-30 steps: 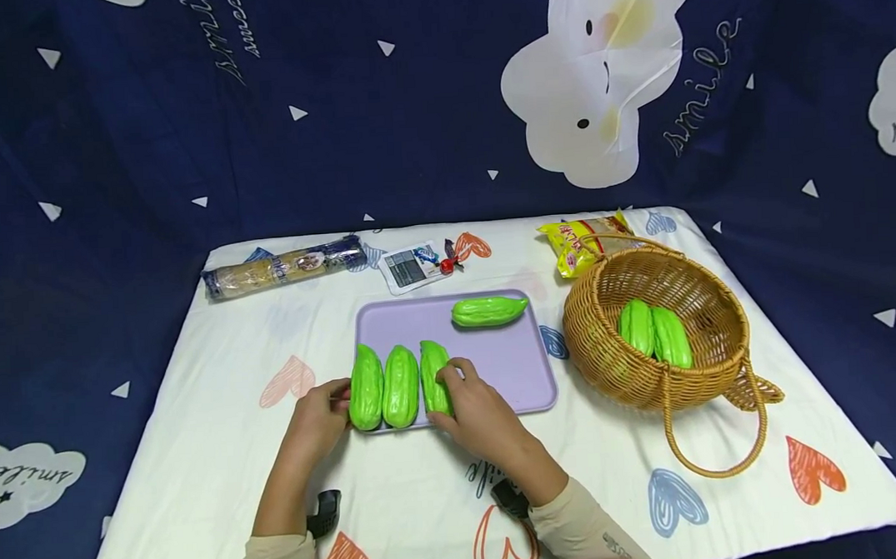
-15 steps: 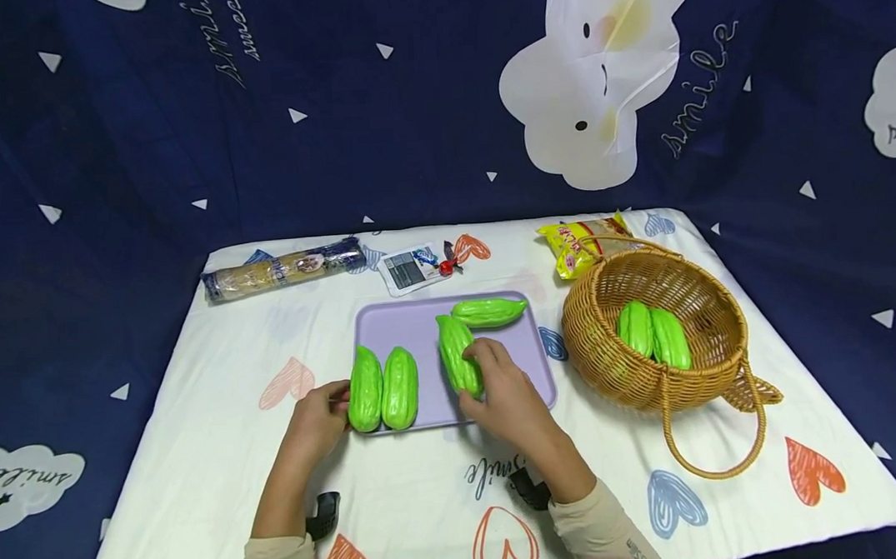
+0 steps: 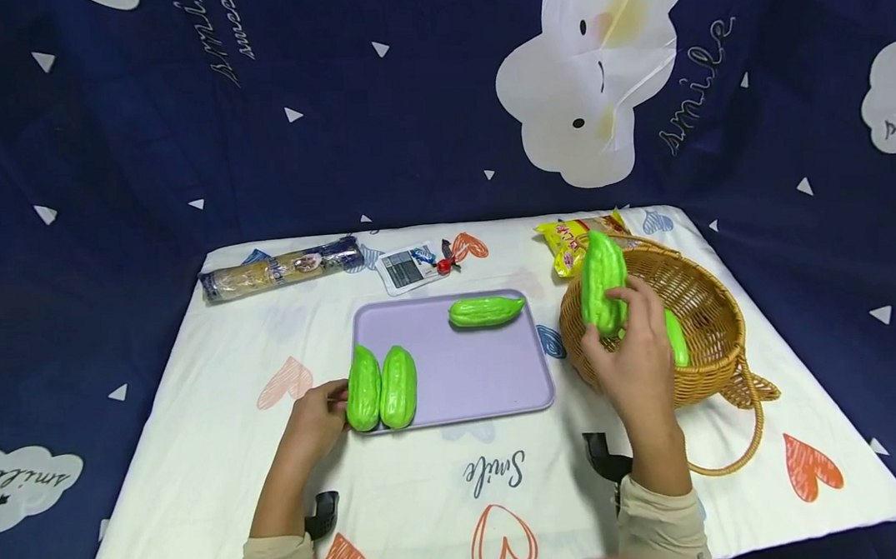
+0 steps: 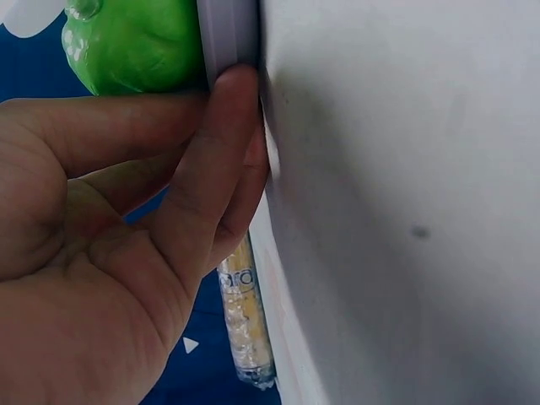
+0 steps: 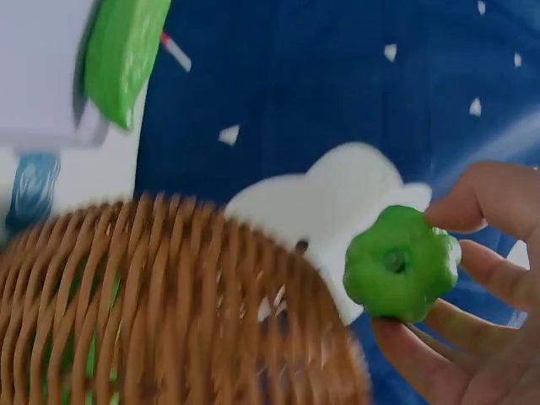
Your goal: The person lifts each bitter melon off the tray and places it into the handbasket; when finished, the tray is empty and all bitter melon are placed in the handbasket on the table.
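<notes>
The green gourd [image 3: 602, 279] is grasped between thumb and fingers of the right hand [image 3: 635, 361], raised at the left part of the wicker basket [image 3: 711, 381]. Half a second ago, this hand held it at the tray [image 3: 474, 370]; so the carrying, I judge, has mostly been made. Well to the left of this hand, the tray bears three more: a far gourd [image 3: 485, 311], and a pair of gourds [image 3: 398, 387] just beside the left hand [image 3: 317, 425], which keeps its place. Only the left wrist view shows its fingertips [image 4: 236, 82] touching the tray's outer wall; whether they pinch, I cannot tell. The right wrist view shows the held gourd's dimpled end, which the head view does not.
</notes>
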The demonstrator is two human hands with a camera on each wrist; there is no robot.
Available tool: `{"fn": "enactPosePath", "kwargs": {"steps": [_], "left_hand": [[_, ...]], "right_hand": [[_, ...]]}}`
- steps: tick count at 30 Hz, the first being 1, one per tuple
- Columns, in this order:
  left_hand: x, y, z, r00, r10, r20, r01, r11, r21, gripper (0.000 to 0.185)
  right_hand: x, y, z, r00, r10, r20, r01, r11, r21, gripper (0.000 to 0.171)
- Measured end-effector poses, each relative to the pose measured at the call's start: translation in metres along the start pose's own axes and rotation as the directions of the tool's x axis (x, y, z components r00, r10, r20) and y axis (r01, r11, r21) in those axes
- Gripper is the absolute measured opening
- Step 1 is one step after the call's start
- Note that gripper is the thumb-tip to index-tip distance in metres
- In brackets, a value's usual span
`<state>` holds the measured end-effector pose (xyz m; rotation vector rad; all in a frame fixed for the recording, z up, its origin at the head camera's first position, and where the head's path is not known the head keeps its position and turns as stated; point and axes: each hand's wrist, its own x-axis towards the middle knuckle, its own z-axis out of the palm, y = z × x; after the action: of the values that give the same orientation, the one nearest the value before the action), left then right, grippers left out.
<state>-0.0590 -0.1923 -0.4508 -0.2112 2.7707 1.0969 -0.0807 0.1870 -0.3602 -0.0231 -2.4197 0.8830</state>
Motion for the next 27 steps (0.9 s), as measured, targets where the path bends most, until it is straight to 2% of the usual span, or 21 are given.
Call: {"fn": "enactPosePath", "kwargs": {"steps": [4, 8, 15, 20, 24, 27], "left_hand": [[0.0, 0.0, 0.0, 1.0, -0.007, 0.004, 0.007, 1.0, -0.006, 0.039], [0.0, 0.0, 0.0, 1.0, -0.01, 0.008, 0.01, 1.0, -0.009, 0.038], [0.0, 0.0, -0.001, 1.0, -0.01, 0.004, 0.01, 1.0, -0.012, 0.039], [0.0, 0.001, -0.002, 1.0, -0.002, -0.006, 0.002, 1.0, -0.01, 0.039], [0.001, 0.001, -0.001, 1.0, 0.001, -0.006, -0.001, 1.0, -0.001, 0.038], [0.001, 0.001, 0.0, 1.0, -0.006, 0.003, 0.006, 1.0, 0.003, 0.038]], "right_hand": [[0.005, 0.016, -0.006, 0.997, 0.07, -0.031, -0.071, 0.996, -0.053, 0.043], [0.004, 0.026, -0.007, 0.992, 0.13, -0.009, -0.13, 0.988, -0.087, 0.041], [0.005, 0.031, -0.004, 0.99, 0.138, 0.013, -0.136, 0.987, -0.09, 0.036], [0.004, 0.03, -0.001, 0.996, 0.092, -0.009, -0.092, 0.994, -0.067, 0.033], [0.0, 0.023, 0.007, 0.998, -0.025, -0.054, 0.027, 0.999, 0.024, 0.028], [-0.004, 0.011, 0.019, 0.992, -0.123, -0.02, 0.124, 0.988, 0.093, 0.029]]}}
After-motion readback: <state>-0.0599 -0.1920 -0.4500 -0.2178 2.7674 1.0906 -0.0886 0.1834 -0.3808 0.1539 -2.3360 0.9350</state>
